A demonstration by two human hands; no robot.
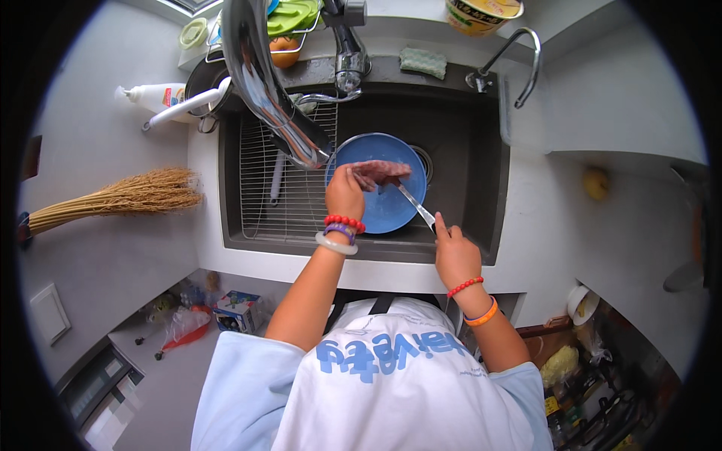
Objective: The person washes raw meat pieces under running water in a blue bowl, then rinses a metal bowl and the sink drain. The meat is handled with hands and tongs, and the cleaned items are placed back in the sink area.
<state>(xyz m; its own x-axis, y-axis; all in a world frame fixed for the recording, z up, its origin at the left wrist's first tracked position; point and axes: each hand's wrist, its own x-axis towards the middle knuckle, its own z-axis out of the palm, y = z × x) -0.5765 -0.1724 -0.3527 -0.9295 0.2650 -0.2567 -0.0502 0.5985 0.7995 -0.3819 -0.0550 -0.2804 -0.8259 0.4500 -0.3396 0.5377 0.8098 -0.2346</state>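
Note:
My left hand [345, 193] grips a crumpled pinkish-red patterned cloth [383, 167] above a round blue pan or basin [389, 215] in the dark sink. In my right hand [458, 256] is a long-handled metal utensil [416, 205], pointing up and to the left. Its far end meets the underside of the cloth and is partly hidden, so its exact kind is unclear. The blue vessel sits partly beside the drain [424, 163], near a wire rack [282, 217] on the sink's left side.
A large chrome faucet [276, 107] arches over the sink's left part. Behind the sink are a folded sponge cloth [423, 62] and a slim tap [527, 67]. A white pump bottle [161, 97] and a straw broom [124, 194] are at left.

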